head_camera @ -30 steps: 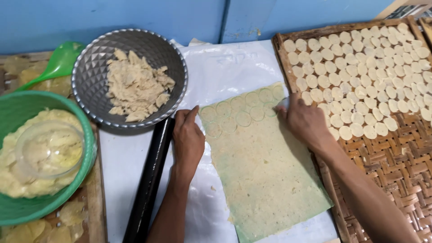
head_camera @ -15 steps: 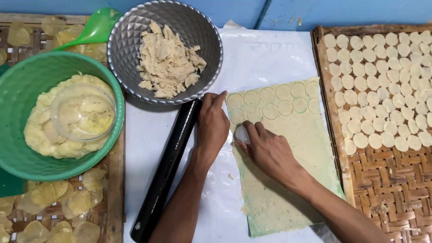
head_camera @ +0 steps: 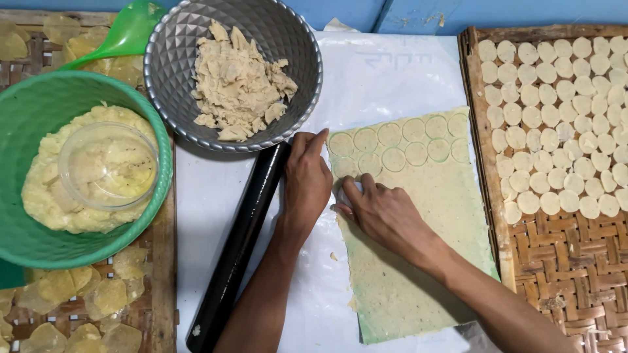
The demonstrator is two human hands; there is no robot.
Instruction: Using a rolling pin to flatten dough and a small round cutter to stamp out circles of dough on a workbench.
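While pressed flat on the dough sheet (head_camera: pixel 418 216) in the middle of the desk (head_camera: pixel 386 72), left hand (head_camera: pixel 306 183) lay open at its edge. Right hand (head_camera: pixel 379 212) curled shut near a cut circle; could not tell what it held. Could have torn the thin sheet by pulling too hard. Black rolling pin (head_camera: pixel 242 242) just beside the left wrist, grey bowl (head_camera: pixel 170 72) close above, woven tray (head_camera: pixel 562 261) on the right.

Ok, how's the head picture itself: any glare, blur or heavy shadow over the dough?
Head view: sharp, evenly lit. Soft glare on the white plastic sheet and black rolling pin; only faint shadows under the left hand and right hand on the dough sheet.
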